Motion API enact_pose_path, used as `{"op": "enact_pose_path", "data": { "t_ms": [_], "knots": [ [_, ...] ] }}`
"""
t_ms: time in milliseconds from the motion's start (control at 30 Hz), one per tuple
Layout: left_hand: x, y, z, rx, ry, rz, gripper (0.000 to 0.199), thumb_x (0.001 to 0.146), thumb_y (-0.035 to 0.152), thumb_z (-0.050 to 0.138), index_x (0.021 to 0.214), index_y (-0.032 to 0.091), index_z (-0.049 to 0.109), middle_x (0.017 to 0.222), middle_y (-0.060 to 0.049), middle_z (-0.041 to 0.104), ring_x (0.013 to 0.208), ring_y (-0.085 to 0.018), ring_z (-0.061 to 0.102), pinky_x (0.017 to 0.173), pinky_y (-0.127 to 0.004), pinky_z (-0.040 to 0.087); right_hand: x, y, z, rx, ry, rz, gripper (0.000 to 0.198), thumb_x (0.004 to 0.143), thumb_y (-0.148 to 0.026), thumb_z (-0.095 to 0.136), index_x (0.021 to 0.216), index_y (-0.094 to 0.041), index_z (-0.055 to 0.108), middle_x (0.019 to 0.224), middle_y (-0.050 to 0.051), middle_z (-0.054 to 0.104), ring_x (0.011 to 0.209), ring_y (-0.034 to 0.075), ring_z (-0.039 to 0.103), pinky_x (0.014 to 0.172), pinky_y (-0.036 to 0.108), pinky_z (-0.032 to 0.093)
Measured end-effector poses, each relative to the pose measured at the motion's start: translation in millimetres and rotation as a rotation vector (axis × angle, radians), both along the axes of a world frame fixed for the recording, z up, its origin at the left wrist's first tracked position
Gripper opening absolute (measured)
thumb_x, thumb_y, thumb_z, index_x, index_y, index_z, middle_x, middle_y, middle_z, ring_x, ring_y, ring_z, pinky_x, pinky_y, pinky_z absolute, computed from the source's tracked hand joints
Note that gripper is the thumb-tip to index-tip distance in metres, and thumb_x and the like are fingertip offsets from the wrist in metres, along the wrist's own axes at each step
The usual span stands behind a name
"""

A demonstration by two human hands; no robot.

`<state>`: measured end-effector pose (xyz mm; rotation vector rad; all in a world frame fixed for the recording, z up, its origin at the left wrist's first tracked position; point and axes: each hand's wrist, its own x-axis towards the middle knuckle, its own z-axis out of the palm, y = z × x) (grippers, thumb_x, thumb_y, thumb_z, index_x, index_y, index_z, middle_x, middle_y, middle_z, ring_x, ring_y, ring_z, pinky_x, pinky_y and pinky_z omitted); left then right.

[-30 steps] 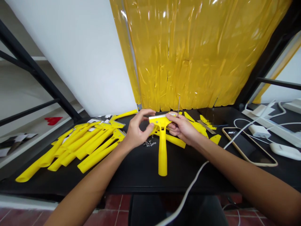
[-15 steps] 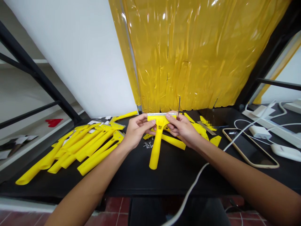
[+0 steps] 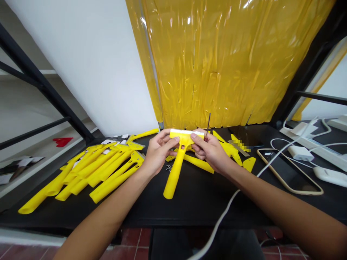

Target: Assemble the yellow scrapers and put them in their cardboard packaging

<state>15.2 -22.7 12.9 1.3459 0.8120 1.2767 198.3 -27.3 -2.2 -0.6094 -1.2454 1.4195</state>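
Note:
Between my two hands is a yellow scraper (image 3: 176,169), its head up and its handle slanting down to the left. A pale blade edge runs along the top of the head. My left hand (image 3: 158,150) pinches the left end of the head, thumb on the near face. At the right end, my right hand (image 3: 207,146) presses its thumb on the head and also keeps a thin dark rod (image 3: 208,122) sticking up behind its fingers; the rod's lower part is hidden. Below my left fingers, small screws (image 3: 169,167) lie on the black table (image 3: 151,202), partly covered.
Several yellow scrapers (image 3: 97,168) are piled at the left. Loose yellow pieces (image 3: 230,150) and a yellow handle (image 3: 199,163) lie behind my hands. At the right are a phone (image 3: 290,171), a white charger (image 3: 300,152) and a white cable (image 3: 227,209) crossing the table edge.
The scraper's handle has swung to the left and its head has tipped slightly. The rod in my right hand leans a little more to the right. Both hands keep their hold.

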Motion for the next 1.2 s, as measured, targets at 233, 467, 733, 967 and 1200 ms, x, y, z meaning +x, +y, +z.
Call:
{"op": "enact_pose_path", "data": {
  "t_ms": [233,467,733,967,1200],
  "knots": [
    [-3,4,-3.7,0.045,0.064,-0.022,0.040,0.078,0.033,0.080,0.114,0.019,0.069,0.102,-0.007,0.072,0.072,-0.017,0.069,0.054,-0.025,0.058,6,6,2,0.053,-0.231,-0.136,0.039,0.080,-0.049,0.073,0.065,-0.019,0.053,0.057,-0.006,0.039,0.047,0.006,0.025,0.042,0.023,0.017],
    [-13,8,2.3,-0.140,0.178,-0.090,0.039,0.080,0.027,0.074,0.118,0.021,0.070,0.098,-0.008,0.074,0.070,-0.018,0.070,0.056,-0.028,0.059,8,10,-7,0.295,-0.456,-0.102,0.028,0.086,-0.043,0.067,0.072,-0.019,0.068,0.068,-0.001,0.055,0.063,0.012,0.043,0.058,0.026,0.033],
    [-6,4,0.6,-0.113,0.239,-0.198,0.027,0.080,0.018,0.071,0.105,0.021,0.077,0.077,-0.001,0.071,0.060,-0.013,0.063,0.061,-0.028,0.058,4,12,-15,0.265,-0.486,-0.064,0.027,0.087,-0.044,0.066,0.078,-0.019,0.067,0.072,0.000,0.057,0.064,0.014,0.045,0.058,0.026,0.033],
    [-8,8,-5.2,0.041,0.382,-0.170,0.045,0.085,0.028,0.070,0.129,0.020,0.063,0.087,-0.004,0.072,0.065,-0.016,0.067,0.068,-0.035,0.059,-2,15,-24,0.206,-0.391,-0.137,0.028,0.085,-0.045,0.068,0.077,-0.019,0.065,0.073,0.000,0.057,0.066,0.014,0.045,0.060,0.027,0.034],
    [-12,17,-17.9,0.830,0.802,0.119,0.018,0.093,0.023,0.062,0.106,0.022,0.073,0.105,-0.008,0.067,0.095,-0.020,0.064,0.084,-0.037,0.052,-6,19,-36,0.088,-0.346,-0.213,0.036,0.081,-0.051,0.070,0.071,-0.019,0.058,0.066,-0.002,0.051,0.061,0.012,0.042,0.057,0.026,0.033]
  ]
}}
